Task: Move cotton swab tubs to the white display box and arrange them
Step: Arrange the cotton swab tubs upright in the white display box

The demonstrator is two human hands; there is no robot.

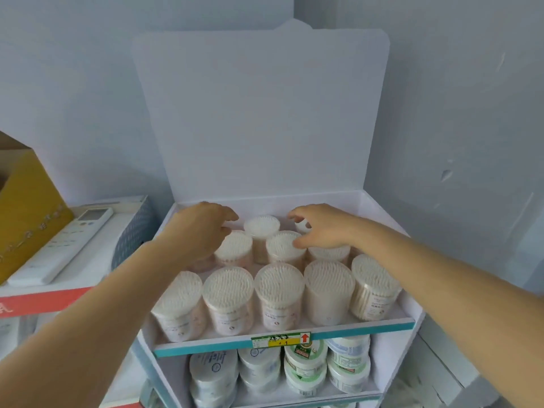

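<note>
The white display box (379, 207) stands against the wall with its lid up. Its top tier holds several clear cotton swab tubs; the front row (279, 293) stands upright in a line. Behind it, a loose tub (261, 228) stands at the back centre. My left hand (200, 231) reaches over the back left corner, its fingers curled round a tub that it mostly hides. My right hand (323, 228) reaches in at the back right. Its fingers curl over a back-row tub (303, 226) and its thumb touches a middle tub (284, 247).
A lower tier holds white and green round tubs (306, 360) behind a teal shelf edge with a price tag (281, 340). To the left, a remote control (64, 242) lies on a white box, beside a yellow carton (26, 207). Bare wall stands behind and to the right.
</note>
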